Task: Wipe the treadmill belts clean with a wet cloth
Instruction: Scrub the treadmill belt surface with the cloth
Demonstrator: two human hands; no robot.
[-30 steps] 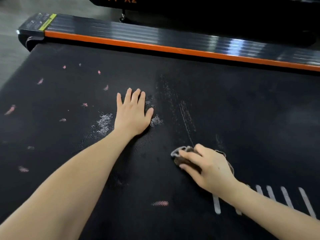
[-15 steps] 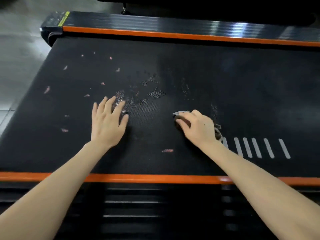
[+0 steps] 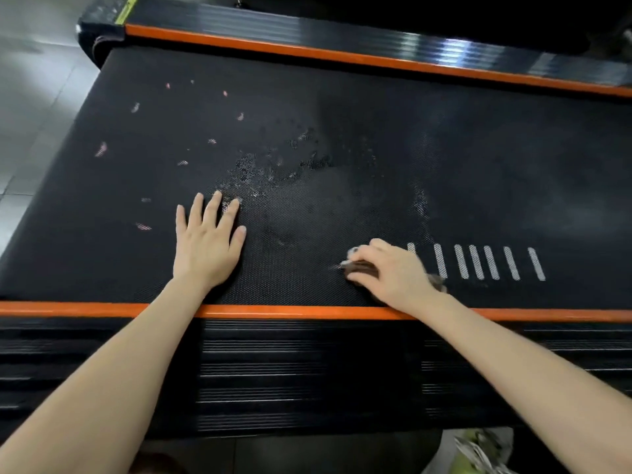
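Upper left in the frame, pink flecks [image 3: 101, 149] dot the treadmill belt [image 3: 444, 159], not yet wiped. Your left hand [image 3: 205, 248] lies flat on the belt at centre-left, fingers straight and spread. Just above its fingertips sits a speckled wet patch [image 3: 253, 172]. Right of centre, your right hand [image 3: 393, 271] grips the dark cloth [image 3: 359, 267], bunched under curled fingers and pressed to the belt beside the white stripes [image 3: 478, 262]. You look to be mid-wipe; the next pass likely calls for sweeping the cloth left, towards patch and flecks.
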